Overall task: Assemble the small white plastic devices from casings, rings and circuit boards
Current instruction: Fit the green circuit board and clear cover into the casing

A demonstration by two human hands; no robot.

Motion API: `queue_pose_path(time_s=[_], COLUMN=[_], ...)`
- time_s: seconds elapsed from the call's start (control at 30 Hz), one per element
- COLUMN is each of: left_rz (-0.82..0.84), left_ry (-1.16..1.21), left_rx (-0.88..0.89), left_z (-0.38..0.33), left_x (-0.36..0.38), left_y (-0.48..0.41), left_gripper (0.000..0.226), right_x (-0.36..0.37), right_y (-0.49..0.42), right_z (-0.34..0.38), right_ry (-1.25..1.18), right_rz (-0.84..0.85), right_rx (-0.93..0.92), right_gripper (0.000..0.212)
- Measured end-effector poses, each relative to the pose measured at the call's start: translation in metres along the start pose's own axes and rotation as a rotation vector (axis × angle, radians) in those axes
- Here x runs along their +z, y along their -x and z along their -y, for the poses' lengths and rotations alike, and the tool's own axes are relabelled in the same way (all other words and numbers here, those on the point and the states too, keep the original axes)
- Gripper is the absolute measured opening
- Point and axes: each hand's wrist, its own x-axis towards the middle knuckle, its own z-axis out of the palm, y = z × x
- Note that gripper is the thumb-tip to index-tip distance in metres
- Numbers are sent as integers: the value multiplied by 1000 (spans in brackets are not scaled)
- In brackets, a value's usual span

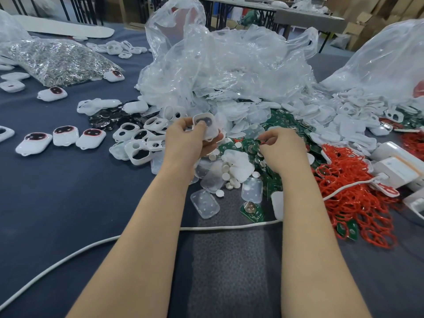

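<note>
My left hand (187,140) grips a white casing (205,126) with a dark oval window, held just above the parts heap. My right hand (283,149) reaches into the pile of green circuit boards (249,145) and pinches something small there; a bit of red shows at the fingertips. Red rubber rings (351,196) lie in a tangle to the right. Empty white casings (137,143) are heaped left of my left hand. Assembled white devices (65,135) with dark windows stand in a row at the left.
Crumpled clear plastic bags (224,65) rise behind the heap. A bag of small metal parts (57,60) lies at the back left. A white cable (91,245) crosses the dark blue table (68,203). White boxes (394,166) sit at the right. Translucent covers (205,203) and white discs (226,175) are scattered between my arms.
</note>
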Motion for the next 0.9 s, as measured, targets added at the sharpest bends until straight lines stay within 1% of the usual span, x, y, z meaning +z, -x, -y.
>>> queue_pose_path(time_s=[0.1, 0.2, 0.3, 0.47, 0.57, 0.63, 0.73, 0.83, 0.9], left_rz=[24, 32, 41, 56, 52, 46, 47, 63, 82], left_ry=[-12, -30, -60, -90, -85, -62, -30, -13, -18], left_rx=[6, -7, -10, -7, -25, -45, -79, -118, -141], left_z=[0, 0, 2, 3, 3, 3, 1, 2, 2], left_x=[0, 0, 1, 1, 3, 4, 4, 4, 5], left_y=[1, 1, 1, 1, 2, 2, 1, 0, -1], left_gripper=[11, 11, 11, 15, 14, 13, 15, 20, 22], right_x=[9, 18, 19, 18, 18, 18, 14, 5, 0], right_y=[0, 0, 1, 2, 1, 0, 2, 1, 2], right_z=[5, 8, 11, 13, 12, 11, 10, 10, 12], right_ry=[79, 156, 194, 198, 192, 126, -134, -370, -580], right_rz=[2, 48, 12, 27, 22, -13, -96, -219, -204], right_rx=[-47, -3, 21, 61, 61, 17, -64, -77, -69], right_gripper=[30, 35, 35, 41, 39, 30, 12, 10, 9])
